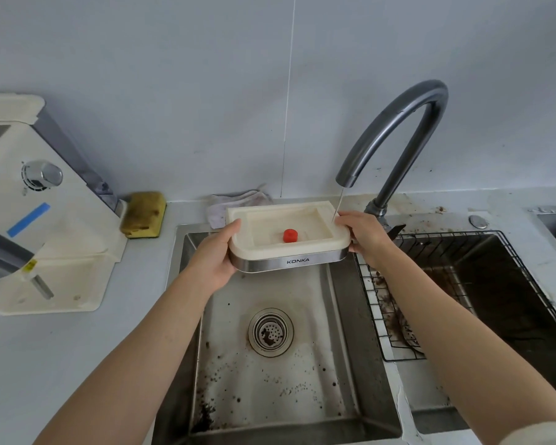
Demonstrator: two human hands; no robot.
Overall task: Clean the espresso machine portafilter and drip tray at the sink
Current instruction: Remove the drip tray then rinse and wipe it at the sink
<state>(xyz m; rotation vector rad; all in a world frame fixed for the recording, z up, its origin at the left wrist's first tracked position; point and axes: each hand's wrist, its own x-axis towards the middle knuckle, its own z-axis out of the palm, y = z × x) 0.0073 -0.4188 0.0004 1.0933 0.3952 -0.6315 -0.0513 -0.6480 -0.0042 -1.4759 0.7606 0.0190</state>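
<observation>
At frame centre, over the left sink basin point(270, 390): drip tray point(289, 264), held clear of the basin floor, roughly level, open side up, red float point(290, 236) sitting in the well. Long axis left-to-right across the frame, steel front wall toward the camera.

Gripped at both short ends. Left hand point(215, 252) wrapped round the left end, thumb over the top rim, fingers underneath. Right hand point(363, 239) clamped on the right end the same way. Both hands equally near, no reach needed.

Faucet point(408, 123) arching in from upper right. Thin water stream point(338, 207) landing on the tray's far right rim beside the right thumb, not in the well.

Probably mid-rinse. Next move likely a shift of the tray toward frame right to bring the well under the stream, then a tilt to dump.

Forearms straight in from the lower corners, wrists about level. No portafilter identifiable. Wire rack point(382, 316) with coffee grounds in the right basin.
</observation>
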